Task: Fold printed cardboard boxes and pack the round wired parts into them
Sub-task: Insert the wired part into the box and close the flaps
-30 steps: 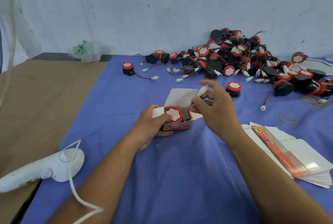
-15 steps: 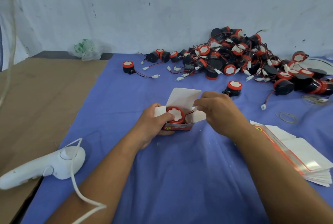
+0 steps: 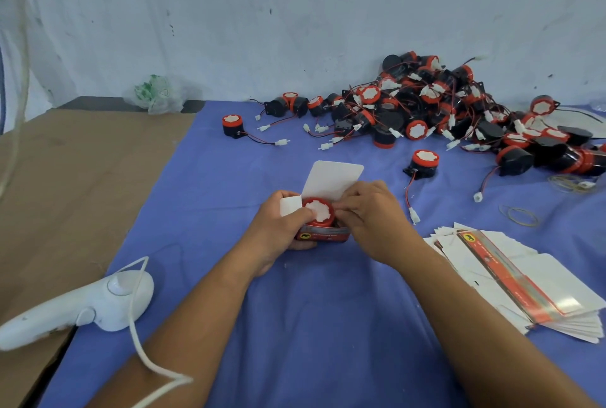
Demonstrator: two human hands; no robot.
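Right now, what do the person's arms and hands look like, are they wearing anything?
Both forearms are bare, with no sleeves in view. The left hand and right hand have no gloves, and no ring or watch shows. A white cord from the white controller lies across the left forearm.
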